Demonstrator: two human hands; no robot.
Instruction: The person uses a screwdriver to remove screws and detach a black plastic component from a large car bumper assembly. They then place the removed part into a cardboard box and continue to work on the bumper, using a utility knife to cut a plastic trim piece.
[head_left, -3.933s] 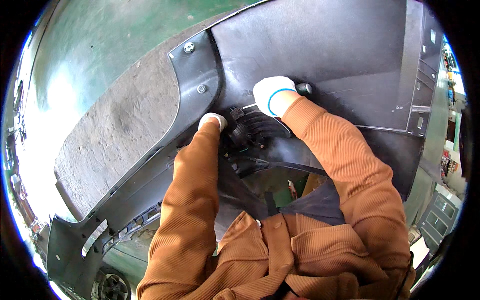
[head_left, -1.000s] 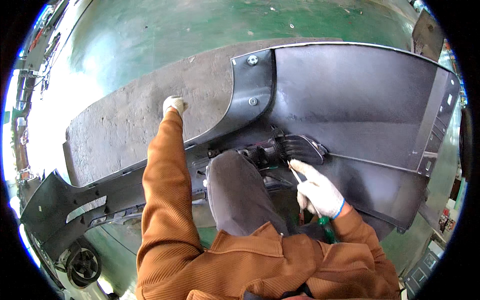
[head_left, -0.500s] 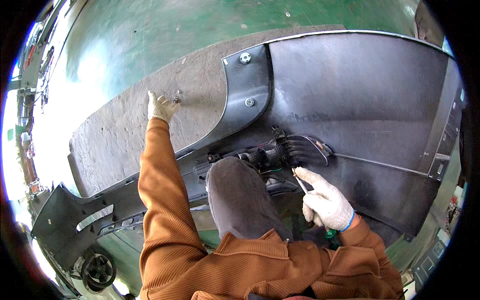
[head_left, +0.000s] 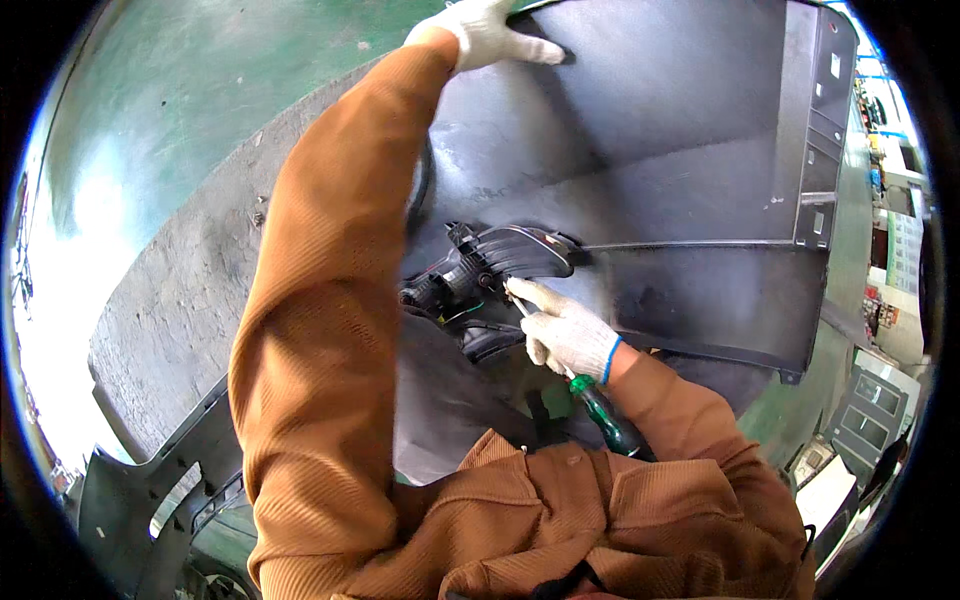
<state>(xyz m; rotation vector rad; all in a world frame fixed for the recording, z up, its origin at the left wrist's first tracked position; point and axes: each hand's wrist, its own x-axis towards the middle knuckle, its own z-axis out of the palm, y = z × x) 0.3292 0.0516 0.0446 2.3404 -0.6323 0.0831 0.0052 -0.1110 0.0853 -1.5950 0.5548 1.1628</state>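
Note:
A large dark car bumper cover (head_left: 690,190) lies with its inner face up. At its far edge is my gloved left hand (head_left: 485,35), its thumb stretched over the inner face; the other fingers are partly cut off by the picture's top. My gloved right hand (head_left: 570,335) holds a screwdriver (head_left: 605,415) by its shaft, the green handle pointing back toward my body. Its tip is by my thumb and forefinger, where something small and brownish shows. Just beyond them sits a black ribbed plastic part (head_left: 525,250) with wiring, on the bumper cover.
A grey, worn board (head_left: 190,270) lies on the green floor (head_left: 250,70), with small metal pieces (head_left: 260,213) on it. My grey-trousered knee (head_left: 440,390) is under my left arm. At the right are a grey cabinet (head_left: 865,410) and shelves of goods.
My left hand has left the small metal pieces on the board and swung far and right to the bumper cover's edge. My view has shifted right; my right hand still holds the screwdriver.

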